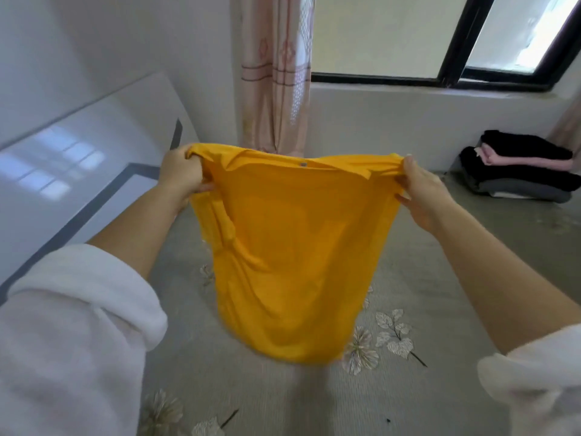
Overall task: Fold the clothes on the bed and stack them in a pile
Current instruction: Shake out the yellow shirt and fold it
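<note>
Holding up the yellow shirt

The left hand (182,171) and right hand (423,191) are pinching the soft, light shirt (292,256) by its top corners, fingers closed, hanging it over the bed (440,278).

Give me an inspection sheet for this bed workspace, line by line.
Surface: grey bedsheet with a leaf print, mostly bare.
Job's things: yellow garment held up by its top corners, hanging above the sheet; folded pile of black, pink and grey clothes at the far right.
Clutter: nothing seen.
Hands: left hand and right hand each grip a top corner of the garment.
Cables: nothing seen.
Surroundings: white headboard on the left, pink curtain, black-framed window behind.
</note>
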A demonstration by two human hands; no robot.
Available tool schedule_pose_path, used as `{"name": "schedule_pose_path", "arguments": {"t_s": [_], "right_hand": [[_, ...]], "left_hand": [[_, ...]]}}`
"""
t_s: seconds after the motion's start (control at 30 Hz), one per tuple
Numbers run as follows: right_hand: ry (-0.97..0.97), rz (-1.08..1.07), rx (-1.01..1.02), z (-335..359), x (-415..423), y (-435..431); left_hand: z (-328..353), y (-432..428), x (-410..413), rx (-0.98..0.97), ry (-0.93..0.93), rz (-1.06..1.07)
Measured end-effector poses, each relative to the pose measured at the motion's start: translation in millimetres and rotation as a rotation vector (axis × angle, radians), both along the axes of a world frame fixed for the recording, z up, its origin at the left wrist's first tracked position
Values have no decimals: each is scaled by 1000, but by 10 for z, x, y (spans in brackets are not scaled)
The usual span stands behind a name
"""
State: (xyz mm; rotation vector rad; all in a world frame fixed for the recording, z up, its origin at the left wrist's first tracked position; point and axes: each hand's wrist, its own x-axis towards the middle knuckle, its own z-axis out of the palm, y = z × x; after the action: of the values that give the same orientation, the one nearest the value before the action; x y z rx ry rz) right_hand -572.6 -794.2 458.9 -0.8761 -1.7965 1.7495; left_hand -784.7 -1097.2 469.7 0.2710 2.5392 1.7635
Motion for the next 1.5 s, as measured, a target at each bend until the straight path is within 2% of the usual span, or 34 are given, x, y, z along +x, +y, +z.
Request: {"name": "schedule_pose_path", "arguments": {"t_s": [0.1,0.13,0.27,0.37,0.5,0.67,0.87,1.0,1.1,1.17,1.27,1.37,1.43,1.5], "right_hand": [[151,-44,4,112,88,88],[197,-53,-10,139,140,95],[293,0,-74,80,434,28],[231,23,-152,-209,695,-56],[41,-48,-247,-818,1016,-211],[-186,-128,-365,-1772,1314,-455],[-463,-103,-433,-3018,1622,-821],[-651,-106,-423,-3795,1894,-1085],[-809,-76,-357,-4224,2185,-1304],[-932,-44,-296,-4444,2395,-1402],[-1043,-10,-211,-4604,2577,-1460],[-1002,-54,-83,-4646,2505,-1365],[-930,-65,5,-4654,2347,-1277],[-878,-49,96,-4694,2163,-1168]], "left_hand": [[34,54,67,-75,368,18],[35,40,105,-62,440,2],[-156,-99,336,-27,537,-79],[-575,-335,549,-100,488,-115],[-1298,-594,811,-217,361,-262],[-2247,-809,1168,-278,76,-361],[-3337,-1036,1545,-543,-192,-457],[-4000,-1137,1822,-643,-268,-489],[-4403,-1269,2021,-775,-405,-536],[-4569,-1331,2179,-795,-490,-550],[-4756,-1347,2423,-813,-572,-458],[-4926,-1218,2708,-1001,-502,-344],[-4971,-1055,2911,-1019,-321,-418],[-5017,-852,3102,-950,-193,-561]]}}
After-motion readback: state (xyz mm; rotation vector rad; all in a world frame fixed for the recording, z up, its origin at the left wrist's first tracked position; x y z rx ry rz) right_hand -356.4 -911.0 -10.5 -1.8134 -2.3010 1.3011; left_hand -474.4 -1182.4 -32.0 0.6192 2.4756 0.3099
